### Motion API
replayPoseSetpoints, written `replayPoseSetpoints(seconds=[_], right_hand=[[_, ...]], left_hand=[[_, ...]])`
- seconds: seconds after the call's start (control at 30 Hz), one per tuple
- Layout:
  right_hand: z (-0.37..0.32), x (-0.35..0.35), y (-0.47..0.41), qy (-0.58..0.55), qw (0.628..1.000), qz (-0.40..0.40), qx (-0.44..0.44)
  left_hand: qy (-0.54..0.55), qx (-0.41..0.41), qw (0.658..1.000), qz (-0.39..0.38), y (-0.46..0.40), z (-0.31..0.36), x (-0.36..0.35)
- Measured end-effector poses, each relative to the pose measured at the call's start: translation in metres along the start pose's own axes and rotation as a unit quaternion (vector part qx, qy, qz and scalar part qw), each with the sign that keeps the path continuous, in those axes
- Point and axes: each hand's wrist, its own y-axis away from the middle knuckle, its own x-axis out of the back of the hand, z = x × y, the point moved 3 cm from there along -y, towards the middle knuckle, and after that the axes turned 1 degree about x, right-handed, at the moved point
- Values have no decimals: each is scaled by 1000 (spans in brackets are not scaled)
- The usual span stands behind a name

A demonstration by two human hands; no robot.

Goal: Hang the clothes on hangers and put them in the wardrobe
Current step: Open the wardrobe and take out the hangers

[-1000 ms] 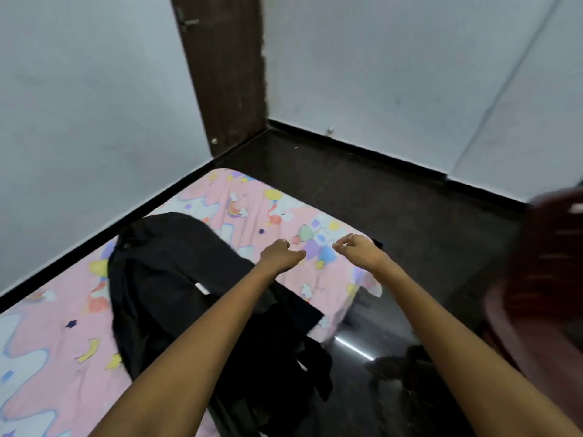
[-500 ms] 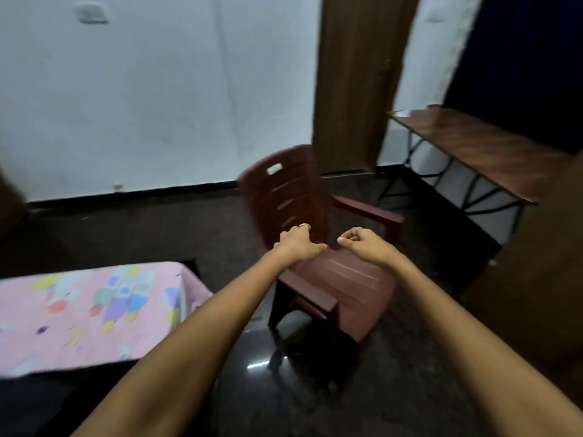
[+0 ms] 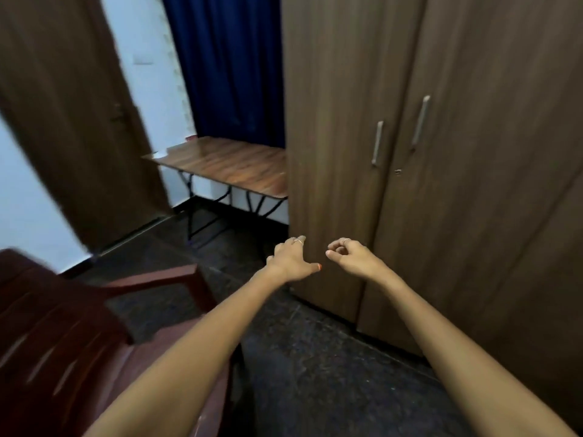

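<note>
Head view looks down on a dark, glossy stone floor (image 3: pixel 315 357), and both bare arms reach out over it. Left hand (image 3: pixel 291 258) is loosely curled with nothing in it, thumb pointing right. Right hand (image 3: pixel 353 257) sits just beside it, fingers bent in toward the thumb, also carrying nothing. Straight ahead stands the wardrobe (image 3: pixel 441 152), brown wood grain, both doors closed, two slim metal handles (image 3: pixel 377 142) side by side near the seam. No clothes or hangers in sight from here. To the wardrobe's left, a wooden folding table (image 3: pixel 227 164) on black metal legs stands against a white wall (image 3: pixel 148 58), with a deep blue curtain (image 3: pixel 230 64) hanging behind it. Further left a brown door (image 3: pixel 69 121), blurred. Down in the near left corner, a dark red plastic chair (image 3: pixel 63 326), its armrest pointing toward the hands.
</note>
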Motion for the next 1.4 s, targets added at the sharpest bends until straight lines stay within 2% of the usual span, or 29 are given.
replayPoseSetpoints(seconds=[0.13,0.27,0.53,0.63,0.8,0.93,1.07,1.27,1.4], right_hand=[[40,77,-42,-34,992,108,-62],[67,133,-72,-78,970,216,-81],[103,202,-131,-93,953,283,-62],[105,222,-159,-106,949,295,-44],[97,257,-205,-132,923,361,8],[91,266,-231,-126,907,400,25],[88,263,-244,-171,918,357,28],[80,251,-238,-205,904,375,14],[71,238,-216,-207,898,388,0]], left_hand=[[4,-92,995,28,-82,74,-9],[11,-180,980,89,-146,137,-1],[31,-296,933,202,-237,247,38],[3,-305,921,242,-265,267,41],[-62,-357,877,315,-303,312,60],[-118,-380,856,330,-325,337,66],[-170,-389,838,344,-341,342,66],[-172,-407,828,346,-343,335,63],[-163,-444,809,348,-326,326,66]])
